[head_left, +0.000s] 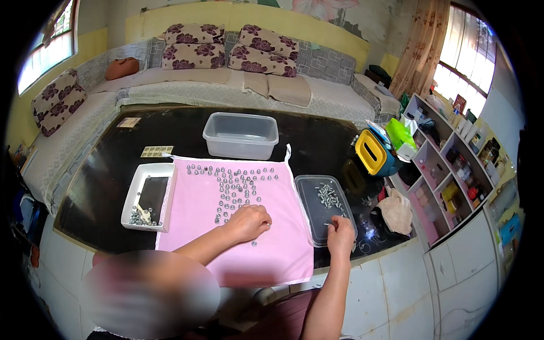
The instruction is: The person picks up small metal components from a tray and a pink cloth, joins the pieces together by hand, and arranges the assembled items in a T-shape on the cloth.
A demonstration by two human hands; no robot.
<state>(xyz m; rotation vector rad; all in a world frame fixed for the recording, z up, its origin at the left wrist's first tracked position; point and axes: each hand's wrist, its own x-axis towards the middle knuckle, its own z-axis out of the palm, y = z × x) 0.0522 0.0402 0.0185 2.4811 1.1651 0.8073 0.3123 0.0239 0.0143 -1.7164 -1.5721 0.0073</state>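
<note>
My left hand (249,222) rests low over the pink cloth (192,238), its fingers curled together; what they hold, if anything, is hidden. Just beyond it, several small silver metal pieces (233,187) stand in rough rows on the cloth, and a single one (254,243) sits nearer to me. To the right, my right hand (340,235) pinches a small silver screw (327,224) over the grey translucent lid (309,207). A loose heap of silver screws (328,196) lies on that lid, beyond my fingertips.
Left of the cloth, a white box (131,192) contains silver nuts (141,215) and a pale piece. A clear plastic tub (241,148) stands behind the cloth on the dark table (107,192). At the right are a yellow-topped tissue box (371,153) and a beige cloth (395,211).
</note>
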